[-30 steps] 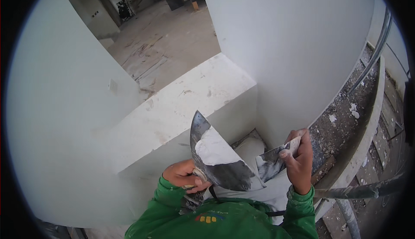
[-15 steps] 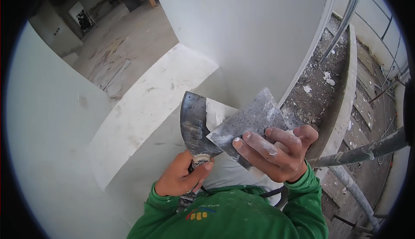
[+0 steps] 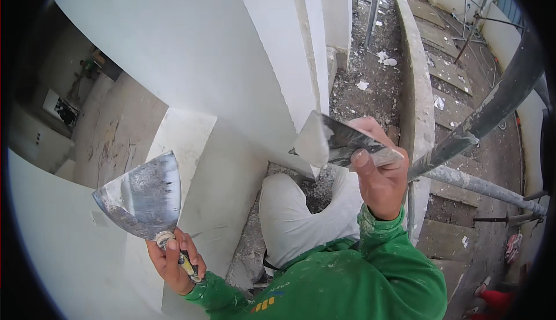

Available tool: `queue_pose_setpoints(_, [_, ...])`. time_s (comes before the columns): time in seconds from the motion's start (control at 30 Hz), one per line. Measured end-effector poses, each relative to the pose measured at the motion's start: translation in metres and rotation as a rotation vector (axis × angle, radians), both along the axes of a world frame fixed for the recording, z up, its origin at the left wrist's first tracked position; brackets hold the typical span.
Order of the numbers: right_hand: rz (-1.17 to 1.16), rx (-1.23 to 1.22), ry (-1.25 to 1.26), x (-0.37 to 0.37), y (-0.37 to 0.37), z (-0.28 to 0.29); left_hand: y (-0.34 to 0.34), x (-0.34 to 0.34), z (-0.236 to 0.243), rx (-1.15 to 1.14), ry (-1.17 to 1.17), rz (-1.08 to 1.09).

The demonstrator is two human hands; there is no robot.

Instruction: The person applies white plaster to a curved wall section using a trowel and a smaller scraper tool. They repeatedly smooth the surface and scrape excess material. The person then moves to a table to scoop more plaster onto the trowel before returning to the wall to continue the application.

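Note:
My left hand [image 3: 176, 259] is closed round the handle of a wide putty knife [image 3: 142, 198]. Its broad metal blade, smeared with grey-white residue, points up and to the left, over a white ledge [image 3: 200, 132]. Off to the right, my right hand [image 3: 382, 172] grips a flat metal plate [image 3: 347, 140], thumb on the near face and fingers mostly hidden behind. White putty [image 3: 313, 140] coats the plate's left end. The two tools are well apart, with the plate held near a white wall edge [image 3: 310, 59].
A thick scaffold pipe [image 3: 486, 111] slants close by on my right, with a thinner pipe [image 3: 480, 192] below it. A low concrete kerb [image 3: 420, 82] borders a strip of rubble [image 3: 370, 97]. Someone in red [image 3: 495, 302] shows at the lower right.
The putty knife has moved left, away from the plate, and its blade has turned. The plate has tilted in my right hand and now shows putty on its left end. The view has swung right.

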State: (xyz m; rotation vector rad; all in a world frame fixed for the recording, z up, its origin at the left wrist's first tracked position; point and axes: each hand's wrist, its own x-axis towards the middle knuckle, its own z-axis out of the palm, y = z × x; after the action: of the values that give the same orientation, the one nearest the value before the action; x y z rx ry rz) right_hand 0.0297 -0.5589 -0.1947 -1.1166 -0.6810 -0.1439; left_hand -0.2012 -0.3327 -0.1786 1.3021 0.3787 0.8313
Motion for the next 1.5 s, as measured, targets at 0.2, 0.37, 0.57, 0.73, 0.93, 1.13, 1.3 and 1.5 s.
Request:
queue_pose_setpoints(0.2, [-0.051,0.103,0.483,0.042,-0.046,-0.044,0.003,0.006,-0.017,0.001,0.007,-0.06])
queue_pose_setpoints(0.37, [0.141,0.027,0.802,0.074,-0.049,-0.148,0.028,0.013,-0.037,0.131,0.003,-0.095])
queue_pose_setpoints(0.57, [0.189,-0.059,1.045,0.073,-0.038,-0.259,0.066,0.027,-0.039,0.306,0.053,0.112])
queue_pose_setpoints(0.73, [0.115,-0.037,1.26,0.06,-0.025,-0.338,0.077,0.034,-0.037,0.305,0.139,0.263])
queue_pose_setpoints(0.93, [0.085,-0.111,1.347,0.055,-0.009,-0.401,0.077,0.034,-0.04,0.297,0.17,0.267])
queue_pose_setpoints(1.13, [-0.06,-0.304,1.317,0.06,0.015,-0.451,0.073,0.035,-0.042,0.32,0.179,0.297])
queue_pose_setpoints(1.3, [-0.144,-0.333,1.312,0.059,0.026,-0.454,0.084,0.027,-0.046,0.309,0.151,0.226])
queue_pose_setpoints(1.5, [-0.078,-0.394,1.218,0.061,0.029,-0.451,0.085,0.025,-0.048,0.318,0.128,0.202])
